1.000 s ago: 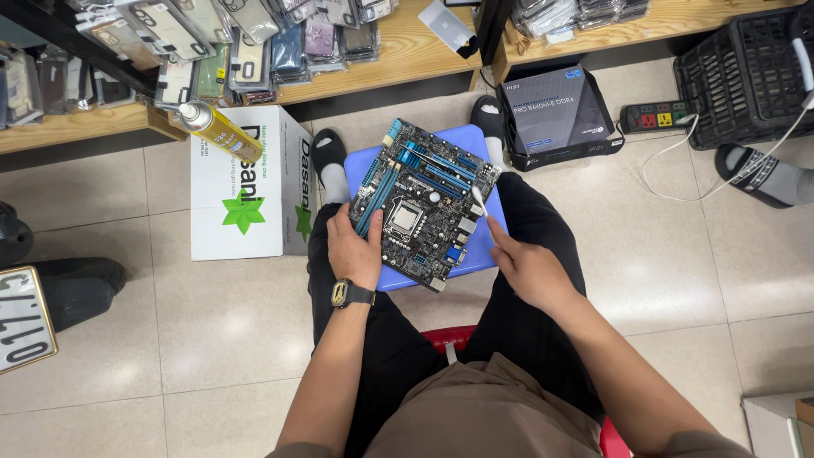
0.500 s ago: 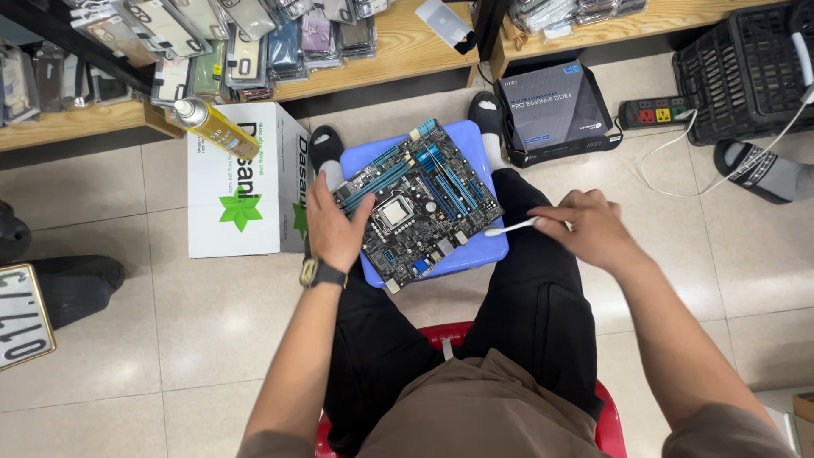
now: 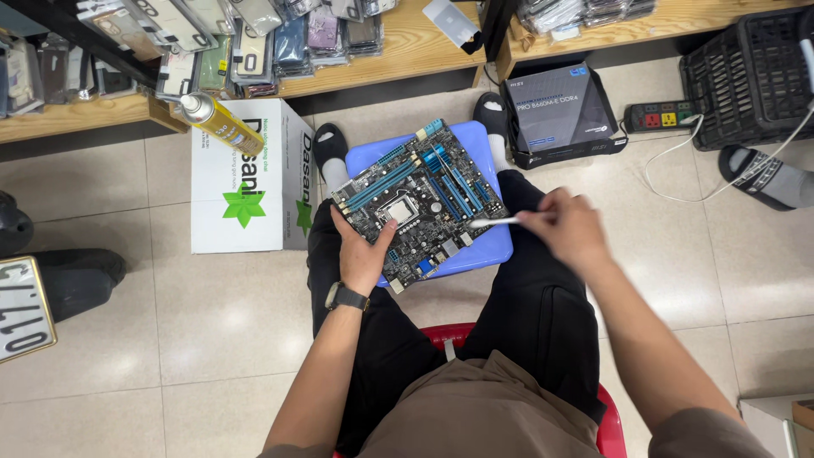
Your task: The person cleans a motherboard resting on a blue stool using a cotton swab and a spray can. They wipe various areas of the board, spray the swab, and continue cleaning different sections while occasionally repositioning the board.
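On blue stool [image 3: 496, 246] | left hand [image 3: 366, 254] clamps motherboard [image 3: 420, 203] | right hand [image 3: 570, 227] pinches white stick [image 3: 496, 222] | box [image 3: 246, 174] beside

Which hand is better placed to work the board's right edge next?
Right, probably: the right hand holds a thin white stick tipped at the blue-slotted motherboard; the left hand grips it.
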